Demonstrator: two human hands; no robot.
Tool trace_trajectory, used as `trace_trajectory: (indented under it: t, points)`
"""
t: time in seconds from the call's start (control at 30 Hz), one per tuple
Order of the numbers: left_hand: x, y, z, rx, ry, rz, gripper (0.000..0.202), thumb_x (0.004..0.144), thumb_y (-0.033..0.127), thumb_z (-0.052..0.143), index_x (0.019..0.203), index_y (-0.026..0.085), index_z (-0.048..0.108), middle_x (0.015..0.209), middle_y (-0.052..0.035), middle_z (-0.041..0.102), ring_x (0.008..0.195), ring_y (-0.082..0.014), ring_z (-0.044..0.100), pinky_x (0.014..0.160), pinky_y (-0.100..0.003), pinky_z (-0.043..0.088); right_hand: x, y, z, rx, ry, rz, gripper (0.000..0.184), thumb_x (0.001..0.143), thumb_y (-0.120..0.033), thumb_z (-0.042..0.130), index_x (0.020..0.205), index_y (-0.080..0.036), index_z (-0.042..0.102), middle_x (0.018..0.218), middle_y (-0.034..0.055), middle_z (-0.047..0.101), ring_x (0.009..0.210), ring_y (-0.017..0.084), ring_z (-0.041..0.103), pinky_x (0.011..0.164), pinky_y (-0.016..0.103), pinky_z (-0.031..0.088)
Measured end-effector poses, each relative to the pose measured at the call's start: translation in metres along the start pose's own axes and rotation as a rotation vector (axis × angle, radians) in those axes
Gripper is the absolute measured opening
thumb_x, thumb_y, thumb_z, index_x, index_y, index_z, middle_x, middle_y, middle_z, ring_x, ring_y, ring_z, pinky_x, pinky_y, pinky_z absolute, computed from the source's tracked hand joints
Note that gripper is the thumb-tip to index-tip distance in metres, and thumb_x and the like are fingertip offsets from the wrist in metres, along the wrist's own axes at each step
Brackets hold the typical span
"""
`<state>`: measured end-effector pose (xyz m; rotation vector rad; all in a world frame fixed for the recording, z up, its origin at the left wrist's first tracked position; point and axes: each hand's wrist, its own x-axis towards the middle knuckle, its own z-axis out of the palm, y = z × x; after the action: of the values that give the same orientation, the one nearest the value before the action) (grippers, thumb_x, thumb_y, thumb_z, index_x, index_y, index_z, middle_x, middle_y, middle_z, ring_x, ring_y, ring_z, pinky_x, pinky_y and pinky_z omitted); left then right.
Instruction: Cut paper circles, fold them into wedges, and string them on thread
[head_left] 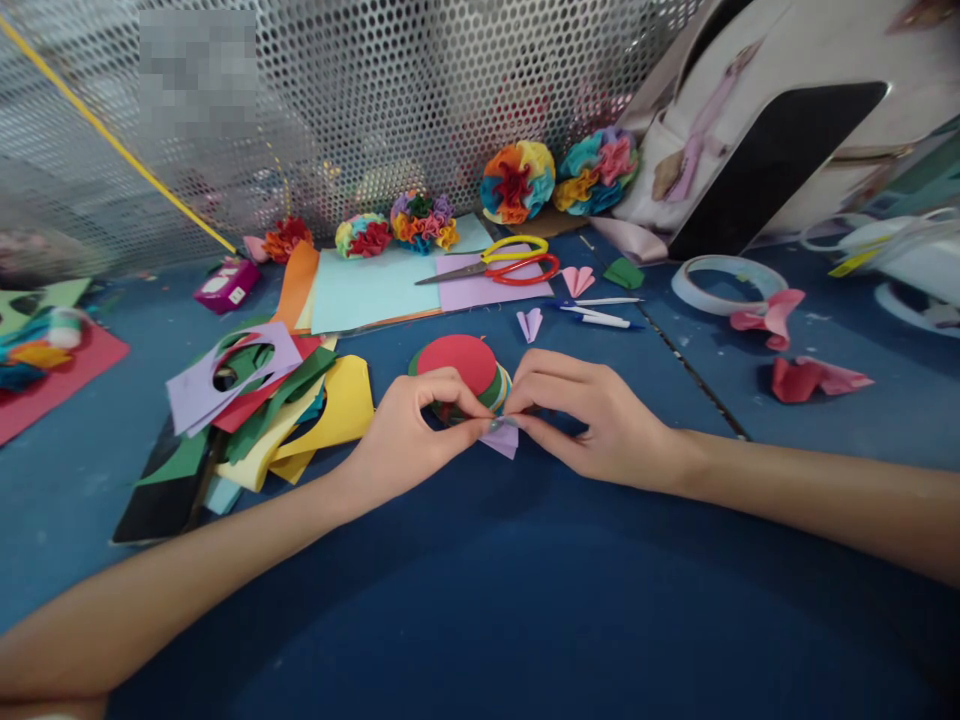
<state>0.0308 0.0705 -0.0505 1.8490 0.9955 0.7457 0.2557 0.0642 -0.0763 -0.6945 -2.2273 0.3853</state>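
Between my two hands is a small piece of lilac paper [502,440], its lower part hanging below the fingertips. My left hand [424,425] pinches it from the left with thumb and forefinger. From the right, my right hand [592,415] pinches the same paper, fingertips meeting those of the left. Just behind the hands lies a stack of round paper discs, with a red disc [457,365] on top and green and other colours under it. A small folded lilac paper piece [529,324] and a pink one [577,281] lie beyond my right hand.
Scissors [495,265] rest on light blue and lilac sheets [375,290]. Cut paper scraps [330,400] pile up at left. Pens [600,310], a tape roll [727,283] and red-pink paper pieces [817,380] lie right. Ruffled paper flowers [517,180], a phone [780,165] and a backpack [877,60] stand behind.
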Motion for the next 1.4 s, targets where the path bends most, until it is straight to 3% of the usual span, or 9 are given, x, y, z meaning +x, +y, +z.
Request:
trace_trajectory:
  t: [0.27,0.5,0.6,0.7,0.83,0.97,1.1,1.3,1.4]
  points:
    - [-0.002,0.0,-0.001,-0.013,0.011,0.062,0.007,0.084,0.022,0.08,0.091,0.02,0.077,0.086,0.0,0.073,0.074,-0.0128,0.06,0.069,-0.026,0.046,0.002,0.003,-0.002,0.175,0.057,0.131,0.011,0.1,-0.016,0.06,0.089,-0.019,0.062,0.087,0.0013,0.061,0.072,0.011,0.057,0.065,0.023,0.048]
    - [-0.002,-0.006,-0.002,0.003,0.042,0.073,0.008,0.085,0.019,0.078,0.092,0.02,0.079,0.086,-0.0014,0.078,0.079,-0.015,0.069,0.074,-0.025,0.054,0.006,0.007,-0.006,0.323,0.144,0.289,0.031,0.1,-0.032,0.063,0.072,-0.02,0.059,0.07,-0.0019,0.054,0.061,0.011,0.048,0.056,0.025,0.039]
    - [-0.001,-0.008,-0.001,-0.02,0.067,0.051,0.006,0.085,0.021,0.077,0.09,0.019,0.078,0.084,-0.0018,0.078,0.076,-0.0146,0.07,0.071,-0.024,0.054,0.008,0.011,-0.008,0.483,0.273,0.37,0.037,0.1,-0.039,0.064,0.069,-0.02,0.058,0.073,0.0008,0.061,0.064,0.012,0.052,0.057,0.025,0.04]
    - [-0.001,-0.009,0.0,-0.053,0.089,0.034,0.005,0.084,0.021,0.077,0.088,0.019,0.075,0.081,-0.0012,0.076,0.074,-0.0138,0.07,0.071,-0.023,0.055,0.009,0.017,-0.008,0.708,0.39,0.5,0.047,0.099,-0.04,0.062,0.059,-0.02,0.046,0.085,0.0065,0.072,0.072,0.015,0.063,0.054,0.025,0.041]
    - [-0.002,-0.009,0.0,-0.078,0.108,0.053,0.007,0.084,0.016,0.073,0.087,0.019,0.067,0.089,-0.0019,0.075,0.079,-0.013,0.071,0.078,-0.024,0.058,0.008,0.023,-0.01,0.922,0.387,0.64,0.043,0.099,-0.041,0.056,0.064,-0.022,0.039,0.073,0.0042,0.071,0.054,0.014,0.06,0.048,0.026,0.041]
    - [-0.003,-0.01,0.0,-0.114,0.081,0.062,0.011,0.084,0.014,0.071,0.087,0.019,0.061,0.108,-0.0062,0.073,0.087,-0.0142,0.072,0.082,-0.026,0.059,0.008,0.022,-0.011,1.026,0.278,0.591,0.034,0.103,-0.047,0.05,0.078,-0.024,0.047,0.063,0.0005,0.067,0.048,0.015,0.058,0.046,0.026,0.043]
    - [-0.004,-0.012,0.001,-0.129,0.074,0.076,0.014,0.083,0.015,0.071,0.088,0.019,0.059,0.104,-0.0055,0.07,0.086,-0.0152,0.071,0.083,-0.029,0.059,0.008,0.017,-0.011,1.041,0.226,0.523,0.03,0.104,-0.048,0.05,0.089,-0.023,0.053,0.058,-0.0026,0.063,0.044,0.014,0.054,0.043,0.025,0.038]
    - [-0.003,-0.011,0.002,-0.146,0.067,0.082,0.014,0.083,0.013,0.071,0.089,0.019,0.06,0.111,-0.0084,0.072,0.093,-0.0169,0.072,0.084,-0.029,0.059,0.006,0.007,-0.007,0.775,0.24,0.387,0.038,0.109,-0.05,0.046,0.087,-0.021,0.058,0.075,0.0024,0.066,0.065,0.015,0.065,0.051,0.024,0.044]
    - [-0.003,-0.01,0.002,-0.153,0.051,0.083,0.012,0.083,0.013,0.072,0.089,0.019,0.063,0.111,-0.0084,0.073,0.098,-0.0172,0.073,0.086,-0.027,0.059,0.006,0.006,-0.005,0.584,0.209,0.286,0.035,0.108,-0.046,0.05,0.089,-0.02,0.062,0.089,0.0048,0.065,0.073,0.013,0.061,0.061,0.025,0.05]
